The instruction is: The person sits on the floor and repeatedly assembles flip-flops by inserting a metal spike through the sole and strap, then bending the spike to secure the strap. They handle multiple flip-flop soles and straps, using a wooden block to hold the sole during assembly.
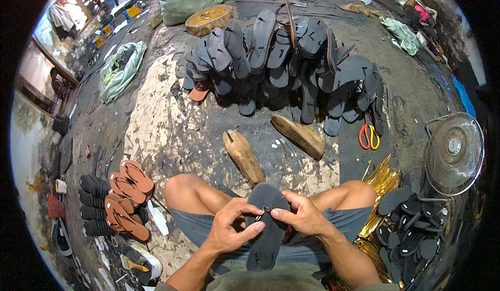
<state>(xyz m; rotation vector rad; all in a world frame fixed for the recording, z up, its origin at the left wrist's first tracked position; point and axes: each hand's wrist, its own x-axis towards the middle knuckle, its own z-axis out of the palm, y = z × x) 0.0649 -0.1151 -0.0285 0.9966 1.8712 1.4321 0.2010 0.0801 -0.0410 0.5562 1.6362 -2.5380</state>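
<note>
Over my lap I hold a black sandal sole point(264, 246), its length pointing away from me. My left hand point(233, 223) pinches at a small dark strap piece near the middle of the sole, thumb and forefinger close together. From the other side my right hand point(302, 215) grips the sole's edge, its thumb pressing beside the same spot. Just beyond the sole lies a wooden shoe last point(244, 158) with a slit in its tip. A second wooden last point(299, 136) rests farther off to the right.
A large heap of black soles point(260, 41) spreads ahead. Scissors with red and yellow handles point(369, 137) lie right of it. Brown flip-flops point(127, 197) are stacked at left. At right stand a fan point(454, 153), golden strips point(377, 202) and more black soles point(411, 228).
</note>
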